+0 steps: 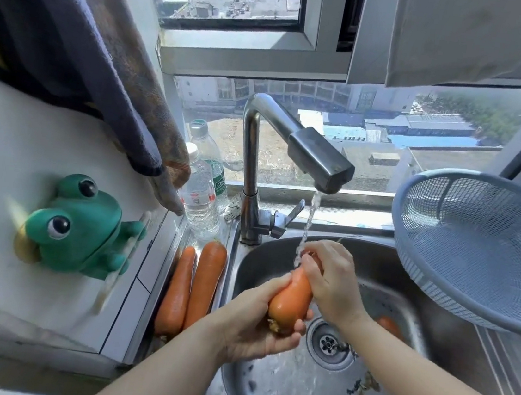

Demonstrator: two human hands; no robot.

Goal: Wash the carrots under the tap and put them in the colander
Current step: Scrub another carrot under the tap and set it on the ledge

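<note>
An orange carrot (291,297) is held over the steel sink (263,393), under water running from the tap (320,159). My left hand (256,322) cups its thick lower end from below. My right hand (329,279) grips its upper part, where the stream lands. Two more carrots (191,287) lie side by side on the ledge left of the sink. A blue-grey colander (478,246) sits tilted at the right of the sink; nothing shows inside it. Something orange (389,325) lies in the basin behind my right forearm, partly hidden.
Two plastic water bottles (202,189) stand behind the carrots by the tap base. A green frog holder (79,226) is on the white wall at left, with a dark towel (83,51) hanging above. Scraps (362,393) lie near the drain (329,342).
</note>
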